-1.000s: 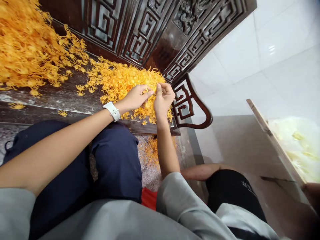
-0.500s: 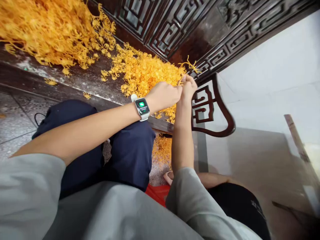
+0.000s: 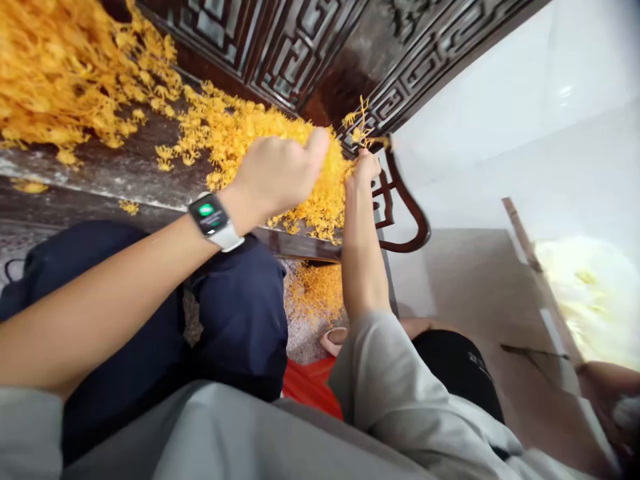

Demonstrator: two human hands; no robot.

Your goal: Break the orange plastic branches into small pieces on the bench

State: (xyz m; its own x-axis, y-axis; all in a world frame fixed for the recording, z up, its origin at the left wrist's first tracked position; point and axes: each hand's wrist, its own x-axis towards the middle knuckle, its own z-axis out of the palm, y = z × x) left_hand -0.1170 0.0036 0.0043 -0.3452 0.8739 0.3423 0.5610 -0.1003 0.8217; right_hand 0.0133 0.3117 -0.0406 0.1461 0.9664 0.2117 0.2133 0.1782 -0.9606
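Beside the yellow pile (image 3: 245, 127), the right hand (image 3: 364, 168) clenches sprigs (image 3: 357, 135); a weak grip may drop them. Over it, the left hand (image 3: 277, 172) half-curls, contents hidden.

Bright, fairly even light. Smooth white wall (image 3: 500, 120) has a small glare spot upper right; pale-yellow rounded translucent bundle (image 3: 590, 293) nearly blown out. Bare left hand (image 3: 275, 173) motion-blurred. Heaped spiky orange-yellow plastic-looking pieces (image 3: 45, 73) soft upper left. Wide-angle stretch at edges, right corners dark.
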